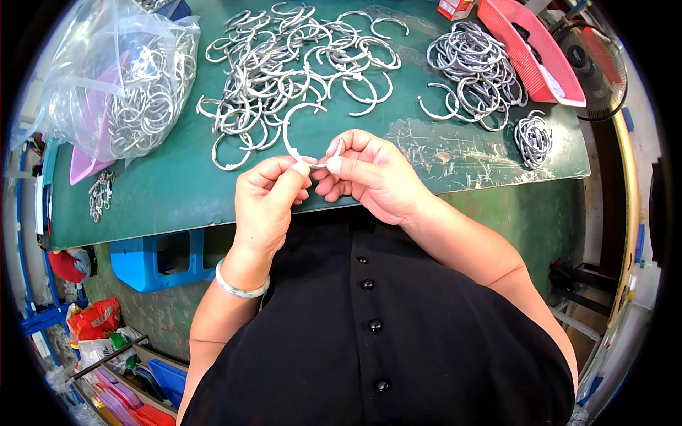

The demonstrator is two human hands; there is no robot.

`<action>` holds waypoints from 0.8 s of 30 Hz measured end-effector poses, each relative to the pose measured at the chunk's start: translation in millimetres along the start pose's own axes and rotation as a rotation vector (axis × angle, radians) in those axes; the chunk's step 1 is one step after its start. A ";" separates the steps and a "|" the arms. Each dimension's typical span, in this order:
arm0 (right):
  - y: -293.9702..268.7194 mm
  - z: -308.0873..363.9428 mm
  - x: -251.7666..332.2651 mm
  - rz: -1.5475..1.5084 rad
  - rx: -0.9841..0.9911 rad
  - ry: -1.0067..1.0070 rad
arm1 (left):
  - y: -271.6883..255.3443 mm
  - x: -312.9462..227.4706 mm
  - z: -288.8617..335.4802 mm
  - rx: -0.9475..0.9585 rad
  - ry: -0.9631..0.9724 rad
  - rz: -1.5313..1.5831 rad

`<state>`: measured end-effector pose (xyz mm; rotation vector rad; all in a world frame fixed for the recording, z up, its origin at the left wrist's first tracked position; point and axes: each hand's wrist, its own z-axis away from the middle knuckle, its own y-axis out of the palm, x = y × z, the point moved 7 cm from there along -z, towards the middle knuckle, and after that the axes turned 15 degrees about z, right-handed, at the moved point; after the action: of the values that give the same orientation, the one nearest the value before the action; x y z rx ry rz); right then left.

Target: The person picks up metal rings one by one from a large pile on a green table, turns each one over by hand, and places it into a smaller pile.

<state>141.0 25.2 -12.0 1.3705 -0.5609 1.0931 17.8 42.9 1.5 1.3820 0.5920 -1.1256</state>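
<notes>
My left hand [266,199] and my right hand [373,174] meet above the near edge of the green table. Both pinch a silvery metal open bangle [318,166] between thumbs and fingers; part of it is hidden by the fingers. Just beyond my left fingertips is another C-shaped bangle [287,129], and whether it touches them I cannot tell. A loose heap of similar open bangles [266,74] spreads across the table past my hands. To the right lies a denser pile of bangles [477,67].
A clear plastic bag [153,92] of metal pieces stands at the left, beside a small cluster [101,195]. On the right are a compact bangle bundle [533,138], a pink basket [526,53] and a black fan [586,64]. A blue stool [145,263] stands below the table edge.
</notes>
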 end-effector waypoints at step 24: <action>0.4 -1.8 2.4 0.091 -0.021 -0.069 | 1.7 0.3 -4.3 0.039 0.010 0.000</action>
<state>141.2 27.5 -10.0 1.3795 -0.6889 1.1128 20.6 46.6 1.4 1.4220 0.5799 -1.1366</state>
